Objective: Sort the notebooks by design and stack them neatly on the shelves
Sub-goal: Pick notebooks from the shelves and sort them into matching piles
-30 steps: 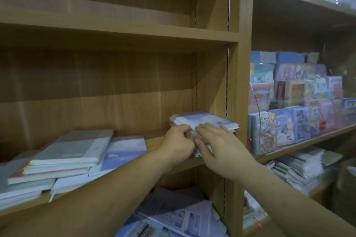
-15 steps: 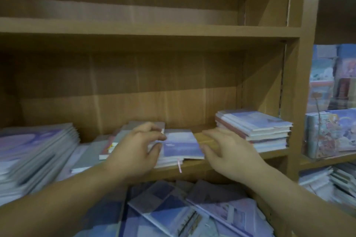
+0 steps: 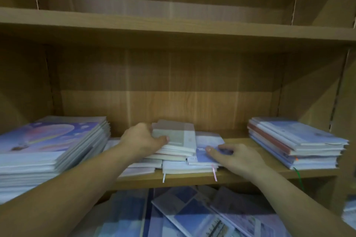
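On the middle shelf (image 3: 240, 176) lies a loose pile of notebooks. My left hand (image 3: 143, 138) grips the left edge of the grey-green notebook (image 3: 179, 133) on top of that pile, thumb on its cover. My right hand (image 3: 237, 158) rests on the pale blue notebook (image 3: 209, 139) beside it, thumb lying across the cover. More white-edged notebooks (image 3: 181, 169) lie underneath, with ribbon markers hanging over the shelf front. A neat stack of blue notebooks (image 3: 294, 140) stands at the right end. A tall stack of larger purple notebooks (image 3: 48, 140) fills the left end.
The upper shelf (image 3: 173, 25) above holds nothing in view. On the shelf below, several blue and purple notebooks (image 3: 192, 215) lie scattered at angles. Wooden side panels (image 3: 344, 102) close the bay on the right.
My view swung left from the right-hand stack. Both hands left that stack and came to the middle pile, where the left hand took hold of the grey-green notebook and the right settled on the blue one.
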